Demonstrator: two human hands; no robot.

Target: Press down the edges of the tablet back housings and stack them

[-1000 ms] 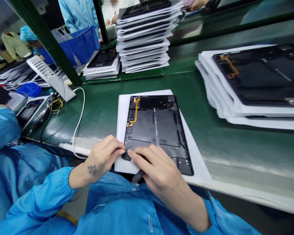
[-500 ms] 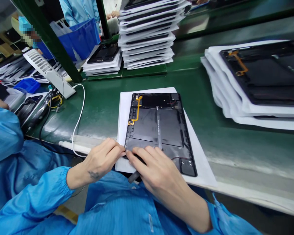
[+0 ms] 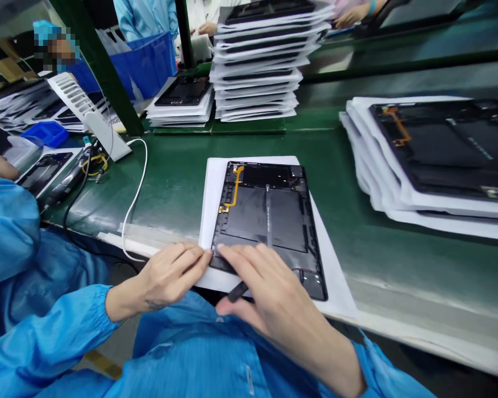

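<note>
An opened black tablet with an orange flat cable lies on white paper near the bench's front edge. At the tablet's lower left corner, my left hand is closed, its fingertips pressed together; whatever they pinch is too small to make out. My right hand reaches over the tablet's lower part, index finger on its lower left area. A dark tool is held in this hand, between the thumb and the palm, mostly hidden.
Tall stack of tablets and paper at the back; another stack on the right. White slotted stand and white cable at left. A blue-sleeved person sits at far left. Other people stand behind the bench.
My right thumb has moved down, away from the fingers, and the right index finger has straightened over the tablet. The dark tool has tilted up slightly. The camera view has shifted a little.
</note>
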